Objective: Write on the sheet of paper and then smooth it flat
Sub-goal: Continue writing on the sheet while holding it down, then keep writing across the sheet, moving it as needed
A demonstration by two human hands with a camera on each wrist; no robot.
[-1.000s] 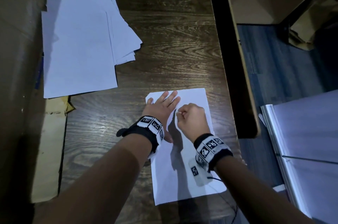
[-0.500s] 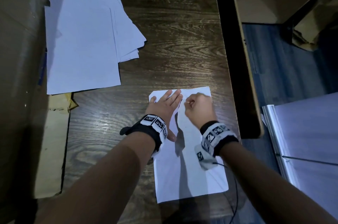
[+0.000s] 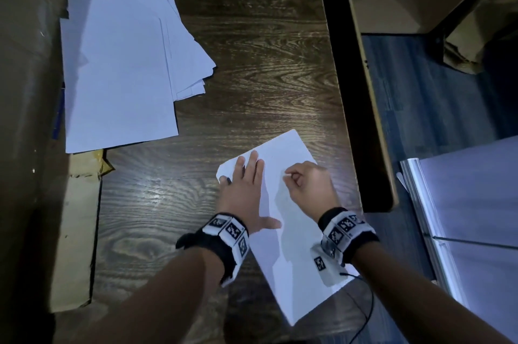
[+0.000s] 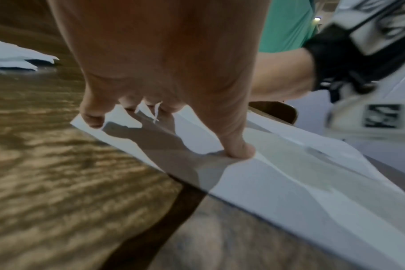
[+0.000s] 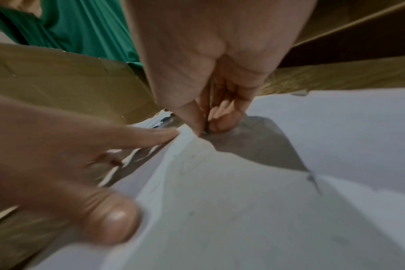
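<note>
A white sheet of paper [image 3: 297,248] lies askew on the dark wooden desk [image 3: 252,68], near its right edge. My left hand [image 3: 246,183] lies flat on the sheet's upper left part, fingers straight and thumb [image 4: 240,151] pressing the paper [image 4: 289,182]. My right hand [image 3: 290,176] is curled just right of it, thumb and fingers pinching a thin pen [image 5: 206,127] with its tip on the paper [image 5: 266,201]. Most of the pen is hidden by the fingers. Faint marks show on the sheet. The left hand [image 5: 58,155] fills the near left of the right wrist view.
A loose stack of white sheets [image 3: 117,71] lies at the desk's back left, over cardboard [image 3: 75,231] along the left side. The desk's right edge [image 3: 350,119] drops to a floor holding a white panel [image 3: 476,203]. A thin cable [image 3: 364,315] trails off my right wrist.
The sheet has turned counter-clockwise under my hands, its top now leaning left. My left hand stays flat on it. My right hand keeps its pinch and has shifted slightly right.
</note>
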